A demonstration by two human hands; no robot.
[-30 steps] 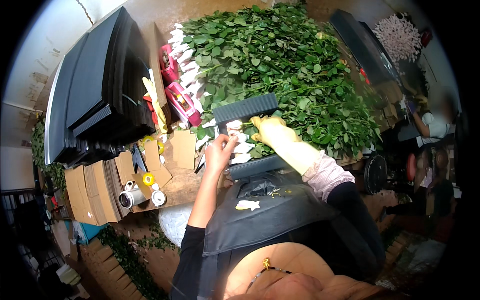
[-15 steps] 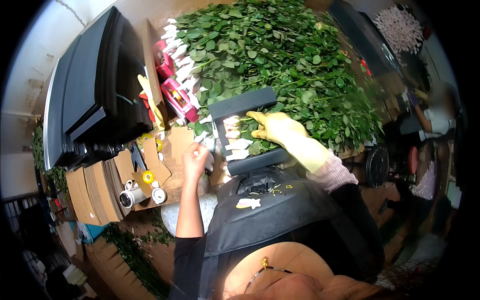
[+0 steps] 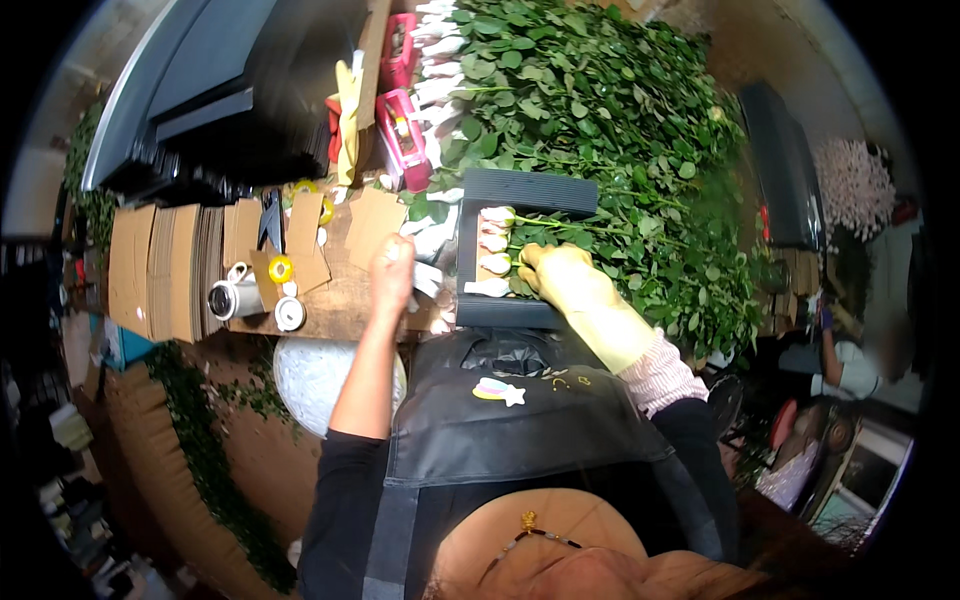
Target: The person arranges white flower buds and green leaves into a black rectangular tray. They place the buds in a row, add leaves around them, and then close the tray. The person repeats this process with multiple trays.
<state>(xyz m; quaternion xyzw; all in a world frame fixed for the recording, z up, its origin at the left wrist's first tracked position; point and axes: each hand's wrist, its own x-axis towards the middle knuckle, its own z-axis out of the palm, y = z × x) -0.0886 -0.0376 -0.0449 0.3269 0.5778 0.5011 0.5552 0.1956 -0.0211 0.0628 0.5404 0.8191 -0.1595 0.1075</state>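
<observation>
My left hand (image 3: 393,268) is bare and closed beside some loose white wrappers (image 3: 428,282), left of the dark corrugated tray (image 3: 530,190); what its fingers hold is hidden. In the tray lies a column of pale pink-white rose heads (image 3: 494,244) on a cardboard piece, their stems running right into leaves, the lowest head partly in white wrapping. My right hand (image 3: 570,282), in a long pale yellow glove, has its fingers curled on a stem just right of the heads. A big pile of leafy rose stems (image 3: 620,120) covers the table behind it, white-sleeved heads along its left side.
Stacked dark sheets (image 3: 205,75), cardboard pieces (image 3: 160,270), tape rolls (image 3: 281,269), a metal mug (image 3: 233,298), pink crates (image 3: 403,140) and a rubber glove (image 3: 349,125) occupy the table's left. A co-worker (image 3: 840,365) is at the right. A pale round tub (image 3: 320,385) is below the table.
The view has shifted. My left hand has drawn away leftward from the rose heads. My right hand's fingers have moved down to a lower stem, and more of the rose heads show bare.
</observation>
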